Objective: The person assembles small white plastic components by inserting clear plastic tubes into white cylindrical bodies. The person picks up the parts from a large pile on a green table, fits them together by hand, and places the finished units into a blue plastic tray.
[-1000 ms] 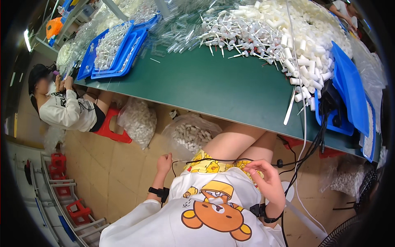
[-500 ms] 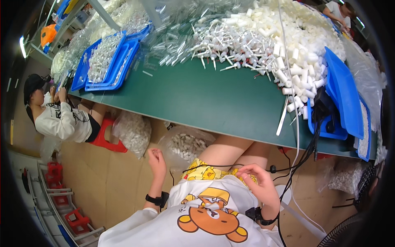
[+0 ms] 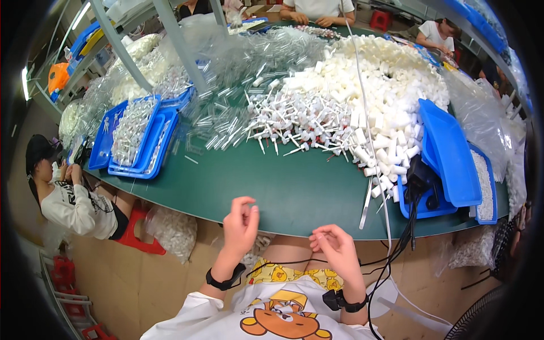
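Note:
My left hand (image 3: 240,228) is raised at the front edge of the green table (image 3: 226,181), its fingers loosely bent and the thumb apart. Just beyond the same edge, over my lap, hovers my right hand (image 3: 336,249) with relaxed, half-curled fingers. Nothing shows in either hand. Farther back on the table lies a pile of small white pieces with thin stems (image 3: 294,122). White cylinders (image 3: 391,136) are heaped to its right, and clear tubes (image 3: 221,122) are strewn to its left. A slim metallic strip, perhaps tweezers (image 3: 366,203), rests near the cylinders.
Blue trays (image 3: 153,161) holding small parts stand at the left; more blue trays (image 3: 450,153) lean at the right beside black cables (image 3: 416,209). A white cord (image 3: 362,90) hangs across the table. Co-workers sit at the left (image 3: 73,198) and far side. Filled bags (image 3: 173,229) lie below.
Both my hands have come up and closer together, the left moving right to the table edge. The view has tilted up, showing more of the table's far side and people there.

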